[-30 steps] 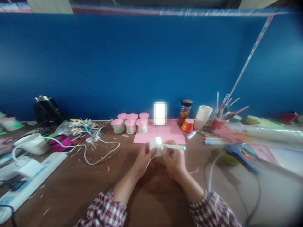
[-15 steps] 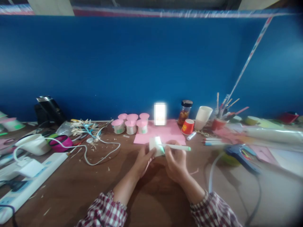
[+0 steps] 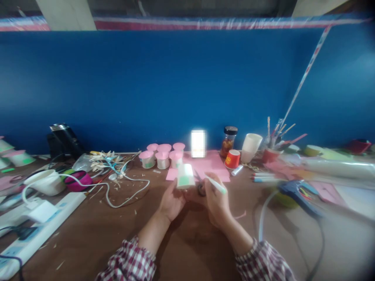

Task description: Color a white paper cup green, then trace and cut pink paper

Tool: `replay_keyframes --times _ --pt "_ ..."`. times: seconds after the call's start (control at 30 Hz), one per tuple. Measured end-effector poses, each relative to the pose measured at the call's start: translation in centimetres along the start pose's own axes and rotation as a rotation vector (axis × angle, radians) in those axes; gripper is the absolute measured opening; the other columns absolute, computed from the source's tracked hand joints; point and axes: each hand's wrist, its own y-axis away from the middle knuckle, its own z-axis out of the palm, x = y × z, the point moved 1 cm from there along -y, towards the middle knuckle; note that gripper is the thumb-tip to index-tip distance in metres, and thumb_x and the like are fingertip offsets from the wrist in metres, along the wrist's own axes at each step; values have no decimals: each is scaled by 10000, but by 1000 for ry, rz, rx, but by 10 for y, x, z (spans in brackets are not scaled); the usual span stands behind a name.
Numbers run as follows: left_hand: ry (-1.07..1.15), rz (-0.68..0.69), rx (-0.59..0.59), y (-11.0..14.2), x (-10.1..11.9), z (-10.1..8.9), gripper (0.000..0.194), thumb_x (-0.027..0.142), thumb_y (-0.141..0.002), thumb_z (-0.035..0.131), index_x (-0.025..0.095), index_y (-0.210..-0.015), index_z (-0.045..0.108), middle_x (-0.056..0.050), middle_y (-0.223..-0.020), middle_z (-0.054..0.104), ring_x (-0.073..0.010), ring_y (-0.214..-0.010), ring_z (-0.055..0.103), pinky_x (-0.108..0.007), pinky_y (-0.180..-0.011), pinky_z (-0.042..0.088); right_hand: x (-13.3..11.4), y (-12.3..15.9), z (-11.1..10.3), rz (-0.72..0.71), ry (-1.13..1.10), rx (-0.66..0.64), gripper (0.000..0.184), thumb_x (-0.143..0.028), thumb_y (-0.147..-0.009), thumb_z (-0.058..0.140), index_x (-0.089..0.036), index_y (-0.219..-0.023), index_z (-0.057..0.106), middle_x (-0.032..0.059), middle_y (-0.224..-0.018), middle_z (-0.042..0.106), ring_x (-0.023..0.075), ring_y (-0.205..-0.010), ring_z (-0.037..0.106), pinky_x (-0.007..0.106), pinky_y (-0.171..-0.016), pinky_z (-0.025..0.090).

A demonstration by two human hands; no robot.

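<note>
My left hand (image 3: 172, 201) is closed around the lower part of a small white paper cup (image 3: 185, 171), which bears a green coloured patch on its side. In my right hand (image 3: 217, 201) is a white marker (image 3: 216, 183) with a green end, tilted and apart from the cup. Dark-handled scissors (image 3: 200, 189) lie between my hands, partly hidden. Behind them lies a pink paper sheet (image 3: 212, 164). Several white cups with pink discs on top (image 3: 163, 156) stand just left of the sheet, some showing green patches.
A red paper cup (image 3: 232, 160), a dark-lidded jar (image 3: 229, 140) and a white cup (image 3: 251, 147) stand behind on the right. A blue glue gun (image 3: 297, 195) lies at right. To the left are a white power strip (image 3: 43, 234), a looping white cable (image 3: 129, 203) and a black flask (image 3: 66, 138).
The marker has come away from the cup and swung to point up-left. The cup has shifted left and turned, showing its green patch. The scissors have come into sight.
</note>
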Motion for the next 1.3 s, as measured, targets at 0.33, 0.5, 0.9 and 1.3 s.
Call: replay_keyframes --times 0.33,0.5,0.9,1.3 --pt "-31 -4 59 -2 -4 -2 325 356 -878 532 98 -1053 623 -97 -1013 685 -139 -842 659 -223 -790 544 1 4 1 -65 120 -77 227 -270 -793 605 -214 -1014 606 9 -809 691 143 -658 647 220 -608 513" --pt "-71 34 10 -1 -8 -2 313 372 -847 578 121 -1027 630 -87 -1041 674 -154 -897 637 -298 -896 507 0 6 -3 -152 164 -83 198 -267 -840 566 -222 -1031 594 15 -850 678 145 -728 644 232 -676 509" --pt "-389 91 -69 1 -19 -5 206 247 -638 793 153 -786 687 -41 -818 664 -134 -791 604 -293 -807 451 -9 5 -9 -433 456 -40 178 -256 -868 520 -207 -991 639 54 -850 679 181 -750 648 263 -674 495" --pt "-395 100 180 -4 -23 -8 220 236 -592 794 129 -722 653 -46 -721 657 -144 -698 600 -300 -728 481 -10 9 -8 -654 473 -110 176 -199 -868 541 -206 -1018 632 53 -845 690 180 -767 660 276 -711 504"
